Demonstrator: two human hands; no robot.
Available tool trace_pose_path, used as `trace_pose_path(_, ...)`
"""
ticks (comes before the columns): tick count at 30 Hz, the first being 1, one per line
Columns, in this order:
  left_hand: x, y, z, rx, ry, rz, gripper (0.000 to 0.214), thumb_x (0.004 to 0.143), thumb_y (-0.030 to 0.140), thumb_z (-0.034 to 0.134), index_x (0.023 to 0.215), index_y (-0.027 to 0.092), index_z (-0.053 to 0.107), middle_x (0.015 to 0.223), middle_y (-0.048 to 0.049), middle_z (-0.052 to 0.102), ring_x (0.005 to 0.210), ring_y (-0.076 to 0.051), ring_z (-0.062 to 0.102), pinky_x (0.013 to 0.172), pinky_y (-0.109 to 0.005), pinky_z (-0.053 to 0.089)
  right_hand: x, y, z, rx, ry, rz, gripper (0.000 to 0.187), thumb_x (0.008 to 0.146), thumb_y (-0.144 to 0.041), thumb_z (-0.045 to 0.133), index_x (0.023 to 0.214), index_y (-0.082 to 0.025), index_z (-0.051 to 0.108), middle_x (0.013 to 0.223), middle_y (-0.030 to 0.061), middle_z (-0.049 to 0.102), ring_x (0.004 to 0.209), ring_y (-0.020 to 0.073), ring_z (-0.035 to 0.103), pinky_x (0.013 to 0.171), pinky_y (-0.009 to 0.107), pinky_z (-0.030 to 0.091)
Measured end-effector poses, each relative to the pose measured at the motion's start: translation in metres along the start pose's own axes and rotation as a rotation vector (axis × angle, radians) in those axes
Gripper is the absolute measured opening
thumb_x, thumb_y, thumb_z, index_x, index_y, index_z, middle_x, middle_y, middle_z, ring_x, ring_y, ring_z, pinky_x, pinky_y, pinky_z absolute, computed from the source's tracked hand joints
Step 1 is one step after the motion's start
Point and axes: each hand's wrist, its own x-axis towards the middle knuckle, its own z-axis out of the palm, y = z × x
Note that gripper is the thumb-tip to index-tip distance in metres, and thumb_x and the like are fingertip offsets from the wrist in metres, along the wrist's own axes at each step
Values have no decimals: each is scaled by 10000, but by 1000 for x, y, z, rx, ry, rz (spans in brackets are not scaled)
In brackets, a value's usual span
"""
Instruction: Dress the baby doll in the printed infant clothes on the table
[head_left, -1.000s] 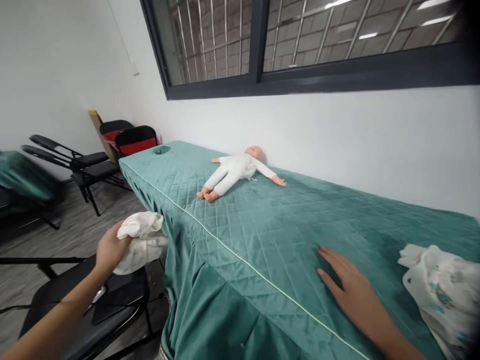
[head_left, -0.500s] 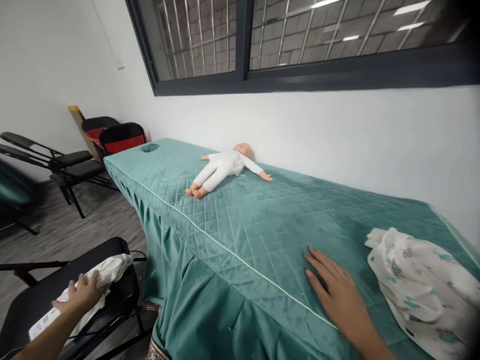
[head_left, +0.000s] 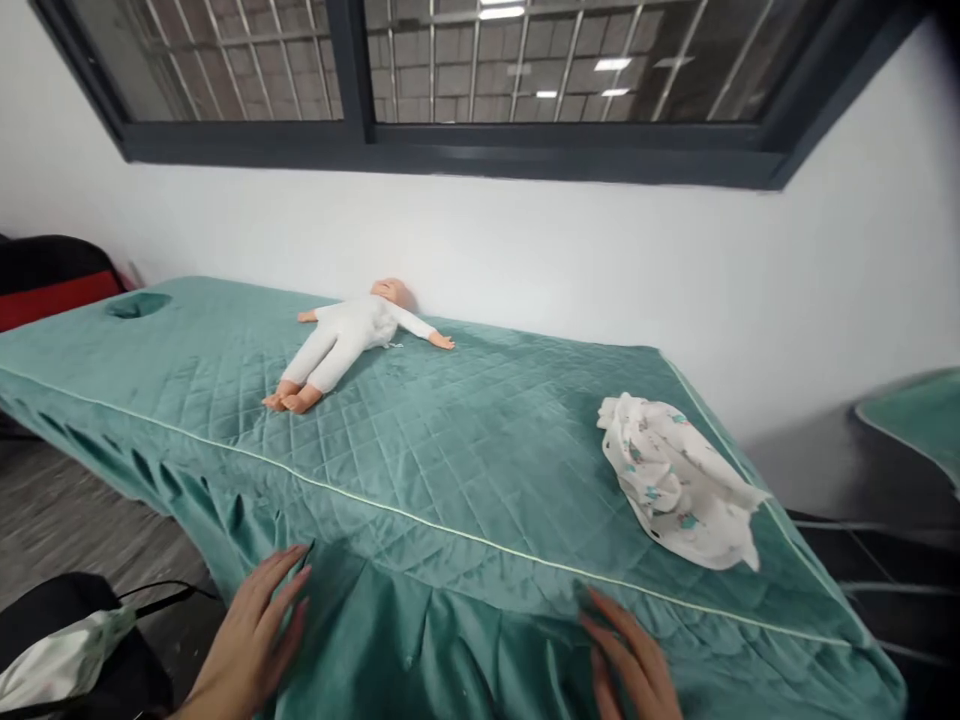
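My left hand hovers by the bed's front skirt with nothing in it, fingers stretched out. Further right, my right hand is at the front edge of the bed, also bare, with its fingers apart. A baby doll in a white suit lies on its back on the green quilted bed cover, arms spread, head by the wall. Toward the right end of the bed lies a crumpled white cloth with a small coloured print, beyond my right hand.
A white cloth bundle rests on a black chair at the lower left. The bed has a round face hole near its left end. Behind it stand a white wall and a barred window. A red and black chair is at far left.
My view has swung to the right. My left hand has let go of the white cloth on the chair and come to the bed. My right hand has drawn back to the bed's front edge.
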Motion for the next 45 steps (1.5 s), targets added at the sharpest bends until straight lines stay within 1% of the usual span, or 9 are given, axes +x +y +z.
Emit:
trace_pose_path(6, 156, 77, 28, -401, 47, 74, 475, 910, 110, 533, 1363, 232, 464, 1439, -127, 518, 1388, -254, 457, 1146, -485, 420, 89, 29, -36, -162, 170, 134, 319, 961, -270, 527, 1274, -213, 549, 1339, 147, 597, 1250, 305, 572, 1069, 526, 447)
trace_pose_path(10, 252, 112, 75, -621, -83, -62, 370, 959, 198, 475, 1326, 183, 513, 1360, -129, 579, 1288, -223, 530, 1114, -437, 452, 146, 65, -31, -527, 7, 298, 496, 952, -385, 524, 1389, -160, 461, 1482, 179, 502, 1406, 404, 396, 1136, 673, 254)
trace_pose_path(18, 369, 144, 148, -766, -261, -165, 282, 931, 281, 535, 1171, 177, 640, 1186, -112, 690, 1156, -277, 593, 1040, -476, 449, 194, 142, -18, -450, -92, 675, 408, 873, -372, 537, 1225, -175, 597, 1268, 163, 642, 1026, 347, 648, 793, 454, 487)
trace_pose_path(24, 387, 133, 155, -1507, -158, -479, 431, 896, 460, 626, 1234, 193, 614, 1200, -108, 704, 1059, -224, 668, 1010, -405, 477, 252, 107, -23, 399, 129, 727, 369, 757, -477, 704, 1009, -213, 656, 861, 12, 664, 776, 212, 616, 699, 318, 469)
trace_pose_path(30, 383, 122, 143, -2033, 52, -783, 595, 774, 450, 784, 1283, 190, 620, 1340, -104, 660, 1211, -263, 635, 1075, -406, 465, 319, 76, 36, 1294, -121, 690, 426, 783, -484, 712, 1111, -218, 652, 914, 22, 718, 753, 214, 662, 643, 313, 498)
trace_pose_path(32, 384, 120, 141, -2052, 45, -866, 582, 721, 354, 836, 1240, 170, 649, 1273, -105, 699, 1141, -276, 676, 1046, -426, 497, 326, 90, 63, 1302, -151, 729, 452, 782, -515, 704, 1116, -215, 650, 927, 35, 724, 776, 228, 669, 655, 333, 516)
trace_pose_path(35, 389, 120, 141, -2023, 71, -997, 567, 661, 256, 866, 1184, 147, 675, 1181, -105, 738, 1044, -285, 715, 990, -442, 535, 323, 117, 94, 958, 78, 829, 433, 746, -500, 732, 1051, -203, 651, 992, 52, 711, 904, 245, 656, 806, 389, 537)
trace_pose_path(39, 388, 121, 138, -1986, 51, -977, 642, 644, 242, 872, 1239, 150, 650, 1161, -106, 741, 1019, -288, 716, 967, -435, 535, 311, 124, 94, 658, 335, 594, 444, 795, -406, 725, 1173, -200, 617, 1273, 101, 634, 1221, 268, 567, 1096, 475, 407)
trace_pose_path(45, 374, 117, 129, -2130, -360, -562, 865, 573, 414, 923, 1345, 218, 588, 1253, -104, 685, 1153, -303, 644, 971, -376, 503, 300, 75, 76, 900, 1, 140, 717, 692, -367, 863, 1311, -290, 509, 1591, 69, 375, 1475, 267, 343, 1216, 469, 288)
